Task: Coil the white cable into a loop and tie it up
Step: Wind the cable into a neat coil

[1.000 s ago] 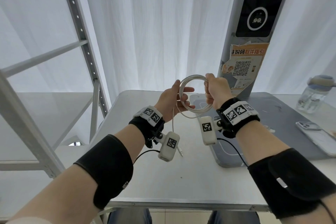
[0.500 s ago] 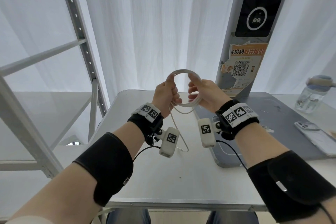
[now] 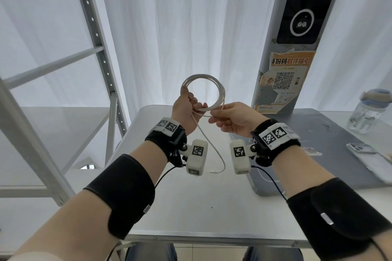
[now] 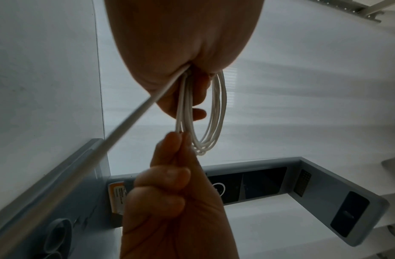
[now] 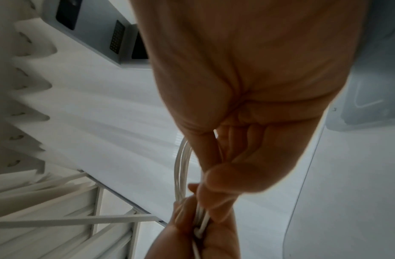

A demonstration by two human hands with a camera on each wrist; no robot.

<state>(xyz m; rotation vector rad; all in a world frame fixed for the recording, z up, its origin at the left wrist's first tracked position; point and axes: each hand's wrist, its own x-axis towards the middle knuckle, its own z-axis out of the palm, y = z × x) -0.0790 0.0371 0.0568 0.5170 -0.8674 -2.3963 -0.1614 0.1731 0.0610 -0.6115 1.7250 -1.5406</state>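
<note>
Now, at centre-left of the head view the left hand (image 3: 184,112) is clenched on the left side of the white cable (image 3: 220,93), thumb and fingers curled round the stacked turns, holding the coil up in the air above the table (image 3: 191,207). The loop stands upright in mid-frame, several thin turns lying close together. Light stuff by the look of it, springy and smooth, so those turns will likely fan apart if the clamp slackens. Best hold, I'd say, is right where the strands bunch. Below, the loose tail (image 3: 214,150) hangs down to its connector (image 3: 213,172) between the wrists. Moving right, the right hand (image 3: 233,119) pinches the strand at the coil's lower edge with its fingertips. That free tail looks limp enough to wrap round the bundle.
</note>
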